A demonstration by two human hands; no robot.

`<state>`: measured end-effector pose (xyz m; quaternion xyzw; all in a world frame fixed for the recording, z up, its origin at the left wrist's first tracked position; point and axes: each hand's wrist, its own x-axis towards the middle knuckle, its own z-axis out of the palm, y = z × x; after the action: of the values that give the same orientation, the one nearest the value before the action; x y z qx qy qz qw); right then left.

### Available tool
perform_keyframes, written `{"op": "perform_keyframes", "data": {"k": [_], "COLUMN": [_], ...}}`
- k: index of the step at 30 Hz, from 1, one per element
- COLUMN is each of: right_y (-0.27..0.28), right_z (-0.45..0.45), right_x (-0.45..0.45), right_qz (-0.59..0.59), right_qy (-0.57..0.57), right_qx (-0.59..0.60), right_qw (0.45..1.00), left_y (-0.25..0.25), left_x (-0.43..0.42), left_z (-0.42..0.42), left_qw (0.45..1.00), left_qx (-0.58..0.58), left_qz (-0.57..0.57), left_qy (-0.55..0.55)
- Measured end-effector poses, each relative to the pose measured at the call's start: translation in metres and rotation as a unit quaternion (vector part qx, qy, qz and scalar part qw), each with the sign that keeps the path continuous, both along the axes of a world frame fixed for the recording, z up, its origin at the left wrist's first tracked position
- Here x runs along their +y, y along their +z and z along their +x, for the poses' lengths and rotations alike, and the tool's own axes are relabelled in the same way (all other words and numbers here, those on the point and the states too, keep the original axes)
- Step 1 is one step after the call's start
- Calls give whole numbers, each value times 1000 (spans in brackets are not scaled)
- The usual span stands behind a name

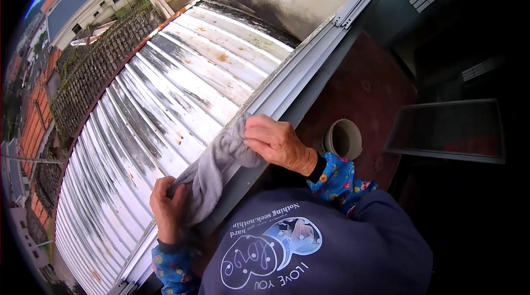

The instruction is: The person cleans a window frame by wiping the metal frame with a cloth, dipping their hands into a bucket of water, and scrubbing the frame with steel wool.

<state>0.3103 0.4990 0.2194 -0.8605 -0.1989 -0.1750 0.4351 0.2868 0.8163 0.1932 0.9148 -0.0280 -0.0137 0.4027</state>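
Note:
A grey cloth lies bunched and twisted along the metal window track. The far end of this cloth is pinched by my right hand, whose fingers are closed and pressed down at the track. My left hand grips the near end over the outer edge of the sill, its fingers partly hidden. Floral blue sleeve covers are on both forearms.
Outside, a ribbed metal roof with rust and dark stains lies just below the sill. Indoors, a pale bucket stands on the red floor. A framed panel lies to its right.

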Motion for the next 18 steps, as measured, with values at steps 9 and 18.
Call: {"op": "perform_keyframes", "data": {"k": [9,18], "right_y": [-13,-26], "right_z": [-2,-27], "right_x": [-44,-81], "right_qz": [25,-11], "right_qy": [-96,-69], "right_qx": [-28,-11], "right_qw": [995,998], "left_y": [-21,-35], "left_x": [-6,-7], "left_z": [7,31], "left_qw": [990,987], "left_qx": [-36,110], "left_qz": [99,-41], "left_qy": [-94,-107]}}
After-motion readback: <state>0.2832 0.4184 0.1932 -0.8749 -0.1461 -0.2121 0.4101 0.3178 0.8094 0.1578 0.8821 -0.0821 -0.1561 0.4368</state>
